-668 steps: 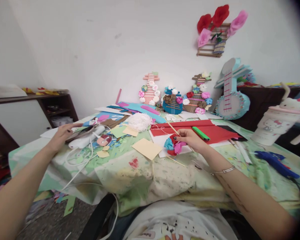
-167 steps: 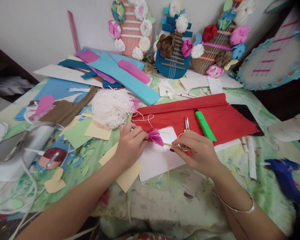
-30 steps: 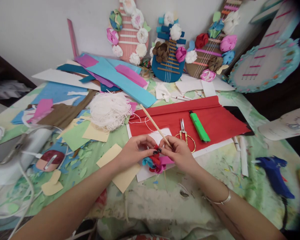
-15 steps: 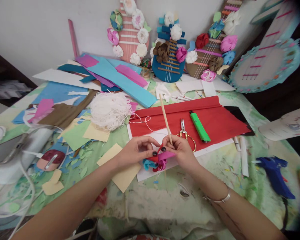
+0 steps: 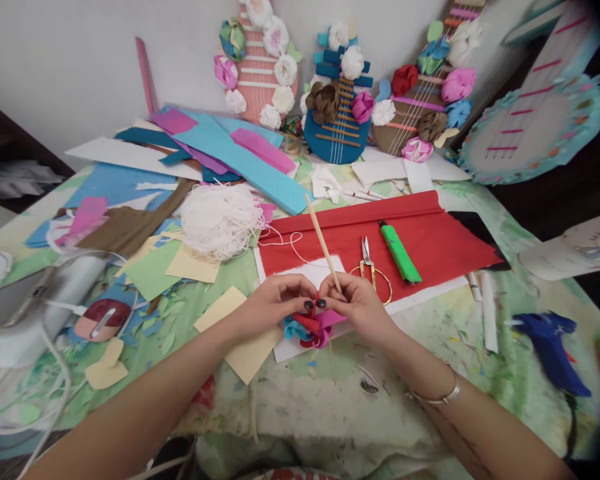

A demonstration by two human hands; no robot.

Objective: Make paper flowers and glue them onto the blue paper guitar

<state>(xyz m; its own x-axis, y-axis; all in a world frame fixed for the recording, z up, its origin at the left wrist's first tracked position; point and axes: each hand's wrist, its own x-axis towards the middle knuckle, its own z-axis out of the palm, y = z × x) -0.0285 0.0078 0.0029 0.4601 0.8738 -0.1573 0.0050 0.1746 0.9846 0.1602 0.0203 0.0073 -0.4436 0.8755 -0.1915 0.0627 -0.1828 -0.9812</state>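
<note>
My left hand [image 5: 273, 303] pinches a small red crepe paper piece [image 5: 307, 324] between thumb and fingers. Thumb to thumb with it, my right hand [image 5: 363, 305] grips the same red paper and also holds a thin wooden stick [image 5: 321, 235], which leans up and to the left. Just beneath the fingers hang curled blue paper [image 5: 296, 329] and magenta paper [image 5: 325, 333]; how these pieces join is hidden. Behind the hands lies a red crepe paper sheet [image 5: 310, 233], with gold-handled scissors [image 5: 365, 252] and a green utility knife [image 5: 400, 253] on it.
White string [image 5: 221, 221] lies bundled at the left-centre, near cream paper squares [image 5: 245, 333]. A blue glue gun [image 5: 550, 350] rests at the right. Flower-decorated paper instruments [image 5: 336, 143] lean on the wall. A phone [image 5: 10, 303] and cables occupy the left side.
The stick's upper end has tipped further left. Both thumbs have come level over the red paper, with the right hand shifted slightly left.
</note>
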